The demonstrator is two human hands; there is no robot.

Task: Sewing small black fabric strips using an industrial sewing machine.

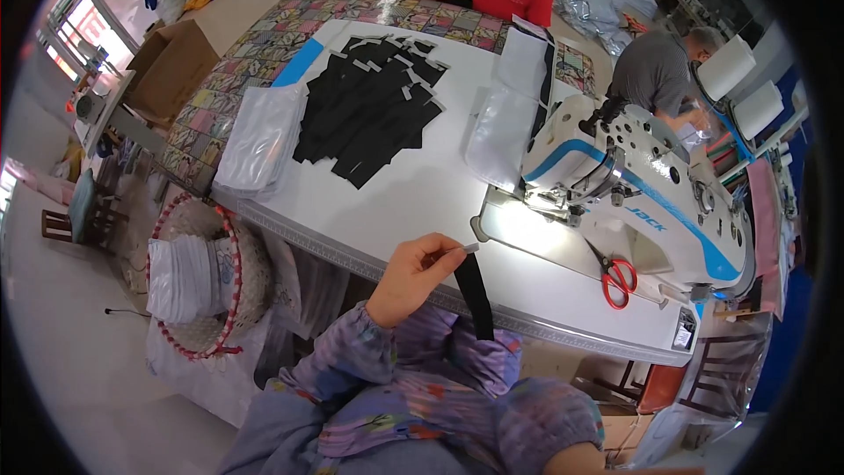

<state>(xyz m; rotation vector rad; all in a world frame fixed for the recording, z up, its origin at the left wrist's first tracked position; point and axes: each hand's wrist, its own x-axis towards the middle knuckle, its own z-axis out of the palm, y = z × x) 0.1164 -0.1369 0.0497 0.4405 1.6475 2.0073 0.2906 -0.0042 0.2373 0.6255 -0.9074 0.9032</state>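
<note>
Along the front edge (308, 240) of the white sewing table (422, 202), the left hand (413, 280) holds one black strip (475, 292) by its grey end (471, 249). Thumb and forefinger are pressed together on that end; the other fingers are curled behind and only partly seen. Orientation noted: the strip hangs from the fingertips toward the wearer, its long axis running down the view with a slight lean to the right, free end beyond the front edge and over the patterned purple cloth (422, 405) at the lap. Whether the free end touches the cloth, cannot tell. Key relation: the gripped grey end is the part of the strip nearest the sewing machine (651, 202); the lit plate (527, 229) under its head lies ahead and to the right of the fingertips, near but apart. The long axis therefore trails away from the plate, back toward the body. Left is the nearer hand to both strip and plate; the right forearm (576, 459) shows only at the lower rim, its hand out of frame, so its fingers cannot be judged. Surroundings: a heap of similar black pieces (374, 114) with grey ends lies farther back on the table, left of the machine; a stack of clear packets (261, 136) sits just beside it, farther left. Red-handled scissors (620, 283) lie on the table to the right of the strip, well apart from the fingers.
</note>
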